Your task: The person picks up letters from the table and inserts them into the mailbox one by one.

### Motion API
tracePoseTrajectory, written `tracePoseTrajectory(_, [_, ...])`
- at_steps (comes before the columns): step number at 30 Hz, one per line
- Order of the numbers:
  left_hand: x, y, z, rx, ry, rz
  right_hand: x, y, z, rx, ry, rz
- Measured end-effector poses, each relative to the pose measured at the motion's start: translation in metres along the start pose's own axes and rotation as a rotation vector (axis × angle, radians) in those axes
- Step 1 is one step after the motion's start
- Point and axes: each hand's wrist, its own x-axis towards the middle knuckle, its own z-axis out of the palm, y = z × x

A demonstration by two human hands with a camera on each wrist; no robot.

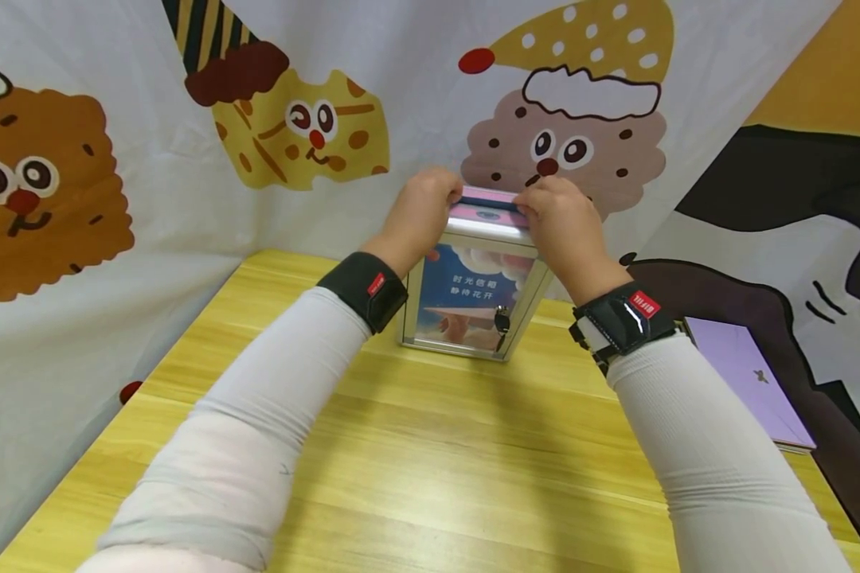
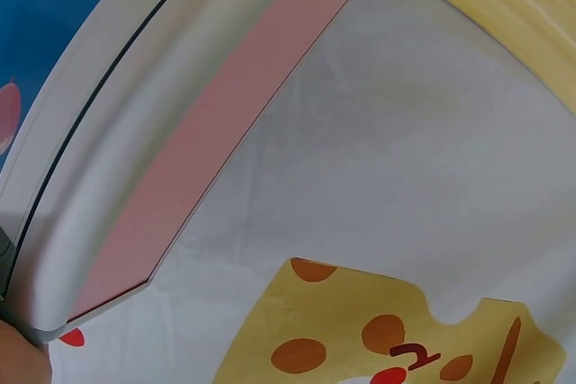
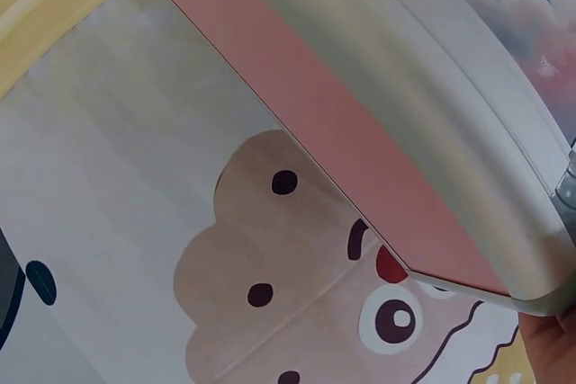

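Note:
A small metal letter box (image 1: 466, 290) with pale silver edges and pink side panels stands upright on the wooden table. Its front is a clear door over a blue picture with white lettering, and a small lock (image 1: 502, 320) with hanging keys sits at the door's right. A dark strip (image 1: 489, 204) crosses the pink top; whether it is a slot or a flap I cannot tell. At the strip's left end, my left hand (image 1: 426, 203) grips the top with curled fingers. My right hand (image 1: 560, 219) pinches at the right end. Fingertips are partly hidden.
A lilac notebook or folder (image 1: 748, 378) with a small gold mark lies at the table's right edge. Behind the table (image 1: 430, 454) hangs a white cloth (image 1: 416, 48) printed with cartoon biscuits and cheese. A dark-patterned cloth hangs along the right.

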Motion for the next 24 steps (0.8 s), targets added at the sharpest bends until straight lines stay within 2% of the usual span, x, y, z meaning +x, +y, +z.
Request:
tracePoseTrajectory(9, [0.001, 0.002, 0.001, -0.018, -0.030, -0.047, -0.004, 0.000, -0.001, -0.035, -0.044, 0.027])
tracePoseTrajectory(16, [0.002, 0.002, 0.003, -0.008, -0.032, -0.039, -0.004, 0.001, -0.001, -0.033, -0.078, 0.053])
tracePoseTrajectory(21, [0.000, 0.001, 0.002, 0.004, -0.019, -0.017, -0.006, 0.002, 0.001, -0.016, -0.037, 0.049])
tracePoseTrajectory(24, [-0.007, 0.002, 0.001, 0.000, 0.049, 0.020, -0.013, 0.003, 0.000, 0.007, 0.030, 0.049])
